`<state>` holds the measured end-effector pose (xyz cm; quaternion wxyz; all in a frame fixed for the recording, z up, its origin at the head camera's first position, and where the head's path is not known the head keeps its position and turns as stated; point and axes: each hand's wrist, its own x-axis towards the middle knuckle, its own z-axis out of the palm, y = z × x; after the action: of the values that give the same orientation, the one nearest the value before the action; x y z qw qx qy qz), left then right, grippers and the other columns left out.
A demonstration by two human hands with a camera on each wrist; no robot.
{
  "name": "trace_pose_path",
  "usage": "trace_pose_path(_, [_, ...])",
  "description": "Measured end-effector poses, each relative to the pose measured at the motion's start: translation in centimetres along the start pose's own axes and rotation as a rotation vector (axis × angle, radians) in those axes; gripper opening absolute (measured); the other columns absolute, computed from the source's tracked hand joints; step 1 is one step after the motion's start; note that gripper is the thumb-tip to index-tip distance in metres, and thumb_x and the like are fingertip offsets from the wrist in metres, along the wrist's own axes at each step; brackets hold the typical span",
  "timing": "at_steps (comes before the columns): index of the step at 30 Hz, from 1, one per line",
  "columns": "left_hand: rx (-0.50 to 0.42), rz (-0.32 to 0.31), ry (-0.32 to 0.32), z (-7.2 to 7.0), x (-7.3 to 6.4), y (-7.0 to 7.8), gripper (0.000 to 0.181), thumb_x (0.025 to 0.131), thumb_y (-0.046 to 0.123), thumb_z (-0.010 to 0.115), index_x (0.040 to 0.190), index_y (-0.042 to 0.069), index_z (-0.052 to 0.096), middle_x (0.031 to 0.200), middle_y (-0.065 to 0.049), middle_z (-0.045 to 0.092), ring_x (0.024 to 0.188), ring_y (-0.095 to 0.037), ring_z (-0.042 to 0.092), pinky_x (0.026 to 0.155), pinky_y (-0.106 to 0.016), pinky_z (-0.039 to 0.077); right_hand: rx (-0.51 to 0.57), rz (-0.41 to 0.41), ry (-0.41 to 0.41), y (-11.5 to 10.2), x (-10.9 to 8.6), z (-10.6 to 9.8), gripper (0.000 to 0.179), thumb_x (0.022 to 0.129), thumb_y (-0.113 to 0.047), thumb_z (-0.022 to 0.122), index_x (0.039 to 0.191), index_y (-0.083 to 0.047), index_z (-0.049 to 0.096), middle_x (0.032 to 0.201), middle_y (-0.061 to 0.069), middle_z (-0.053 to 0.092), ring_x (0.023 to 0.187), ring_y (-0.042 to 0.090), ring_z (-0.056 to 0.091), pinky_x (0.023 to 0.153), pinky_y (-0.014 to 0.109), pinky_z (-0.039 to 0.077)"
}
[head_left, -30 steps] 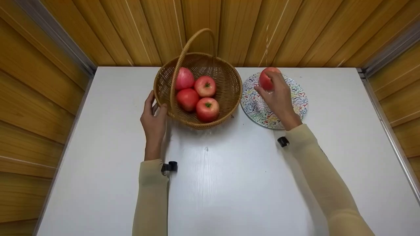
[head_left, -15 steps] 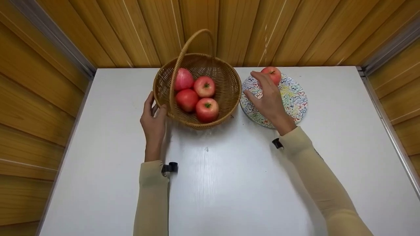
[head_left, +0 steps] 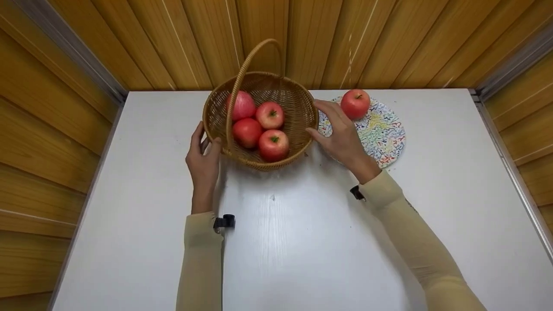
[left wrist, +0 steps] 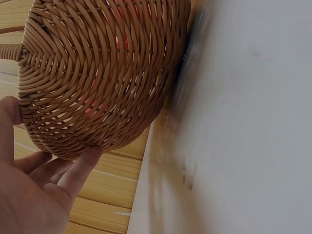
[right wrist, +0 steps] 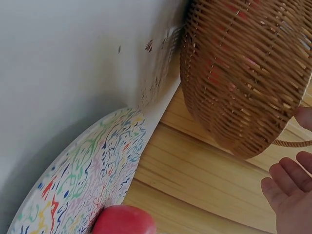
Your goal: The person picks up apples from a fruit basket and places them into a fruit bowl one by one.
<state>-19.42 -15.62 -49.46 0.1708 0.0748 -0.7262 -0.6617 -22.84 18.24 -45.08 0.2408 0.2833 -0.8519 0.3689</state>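
A brown wicker basket (head_left: 301,114) with a tall arched handle stands at the back of the table, several red apples (head_left: 273,146) gathered in its left half. My left hand (head_left: 203,162) holds the basket's left side, thumb at the rim and fingers along the outer wall, as the left wrist view shows. On the other side, my right hand (head_left: 343,140) comes up to the rim with fingers spread and nothing in them. In the right wrist view its fingertips (right wrist: 273,187) show a small gap to the wicker. One apple (head_left: 355,104) lies on a round patterned plate (head_left: 380,134).
The white table (head_left: 276,242) ends against a wood-panelled wall (head_left: 311,39) right behind the basket and plate. Panels (head_left: 39,151) and metal edging also flank it left and right. The right hand and forearm overlap the plate's left part.
My right hand has let go of the apple on the plate and moved left to the basket's right rim. My left hand has stayed on the basket.
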Motion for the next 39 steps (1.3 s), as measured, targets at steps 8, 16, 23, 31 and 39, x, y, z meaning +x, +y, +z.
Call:
trace_pose_path(8, [0.008,-0.008,0.001,0.1,0.0,0.0,0.058,0.102,0.018,0.066,0.158,0.019,0.052,0.159,-0.002,0.051,0.137,-0.02,0.058,0.106,-0.038,0.055,0.02,-0.034,-0.052,-1.0,0.3,0.9,0.056,0.094,-0.012,0.084,0.142,0.006,0.06,0.141,0.021,0.061,0.134,0.033,0.058,0.113,0.038,0.049])
trace_pose_path(16, [-0.018,-0.009,0.002,-0.1,-0.1,-0.1,0.058,0.102,0.018,0.068,0.158,0.018,0.052,0.159,-0.002,0.052,0.138,-0.022,0.057,0.106,-0.038,0.054,0.041,-0.074,-0.118,-2.0,0.6,2.0,0.053,0.095,-0.013,0.083,0.138,0.009,0.061,0.138,0.023,0.063,0.131,0.035,0.06,0.114,0.041,0.048])
trace_pose_path(23, [-0.005,0.012,0.01,0.1,-0.2,-0.1,0.057,0.102,0.02,0.068,0.157,0.018,0.054,0.158,0.0,0.053,0.137,-0.019,0.058,0.104,-0.036,0.055,0.081,-0.088,-0.174,-2.6,1.3,3.2,0.054,0.094,-0.014,0.085,0.137,0.008,0.061,0.135,0.023,0.064,0.128,0.033,0.061,0.112,0.042,0.05])
trace_pose_path(31, [-0.008,0.017,0.01,0.4,-0.3,0.0,0.058,0.101,0.022,0.068,0.157,0.017,0.054,0.157,0.002,0.054,0.137,-0.021,0.058,0.102,-0.038,0.057,0.078,-0.008,-0.29,-3.2,2.0,3.8,0.058,0.095,-0.017,0.084,0.141,0.008,0.059,0.138,0.021,0.062,0.131,0.033,0.059,0.114,0.041,0.047])
trace_pose_path(39, [-0.028,0.006,0.013,0.2,-0.1,-0.2,0.057,0.101,0.021,0.068,0.157,0.019,0.055,0.157,0.002,0.054,0.137,-0.019,0.058,0.102,-0.036,0.057,0.013,0.134,-0.538,-4.1,3.3,3.6,0.069,0.097,-0.029,0.082,0.15,0.004,0.055,0.143,0.018,0.059,0.133,0.032,0.057,0.115,0.046,0.045])
